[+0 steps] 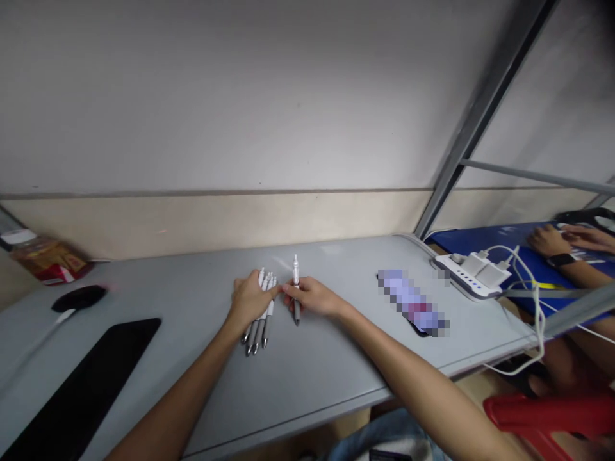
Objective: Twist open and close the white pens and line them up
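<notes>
In the head view, several white-and-grey pens lie side by side on the grey desk, metal tips toward me. Over their upper part is my left hand, its thumb across the barrels and its other fingers curled at their far side, partly hidden. Just to the right, my right hand pinches a single pen of the same kind between thumb and fingers. That pen points tip toward me, its clicker end away, a little apart from the bunch. Some of the right fingers are hidden behind the hand.
A phone with a blurred screen and a white power strip with plugs are at the right. On the left are a black mat, a black oval object with a cable and a jar. Another person's hands rest over a blue table.
</notes>
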A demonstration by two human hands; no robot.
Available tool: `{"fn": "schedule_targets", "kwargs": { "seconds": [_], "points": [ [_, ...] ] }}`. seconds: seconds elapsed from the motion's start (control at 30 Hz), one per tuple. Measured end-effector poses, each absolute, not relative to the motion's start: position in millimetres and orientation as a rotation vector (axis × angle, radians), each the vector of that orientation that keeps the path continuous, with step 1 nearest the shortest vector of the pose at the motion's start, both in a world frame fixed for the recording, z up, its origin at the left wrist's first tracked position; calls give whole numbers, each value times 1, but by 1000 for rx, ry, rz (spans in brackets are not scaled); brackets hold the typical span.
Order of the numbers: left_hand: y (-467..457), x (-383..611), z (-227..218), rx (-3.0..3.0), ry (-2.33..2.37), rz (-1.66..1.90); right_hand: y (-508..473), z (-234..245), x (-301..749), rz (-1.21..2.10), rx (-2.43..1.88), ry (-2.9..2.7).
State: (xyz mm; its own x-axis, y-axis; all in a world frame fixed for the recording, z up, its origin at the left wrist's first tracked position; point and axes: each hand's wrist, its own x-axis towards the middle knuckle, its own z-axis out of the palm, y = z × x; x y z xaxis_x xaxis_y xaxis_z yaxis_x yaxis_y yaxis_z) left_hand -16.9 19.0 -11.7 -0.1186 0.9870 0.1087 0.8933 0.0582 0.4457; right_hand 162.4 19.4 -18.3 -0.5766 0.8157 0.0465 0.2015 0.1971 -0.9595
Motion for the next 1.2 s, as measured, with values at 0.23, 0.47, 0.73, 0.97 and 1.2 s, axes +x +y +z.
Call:
{"fn": "schedule_targets", "kwargs": {
  "seconds": [0.23,0.47,0.73,0.97,1.2],
  "points": [
    [22,-16,-21,2139,2147,641,15,-20,164,1374,-940,-1966],
    [27,-22,-17,2298,1961,574,12,-11,164,1051,-963,-2124],
    [37,-29,-27,2204,1901,692,-2,-5,158,765,-930,-2278],
    [35,-33,-22,2254,1800,682,-11,-10,143,531,-1242,-2258],
    [31,-31,-21,2303,1766,623,-8,-9,143,558,-1259,-2226]
  ]
}}
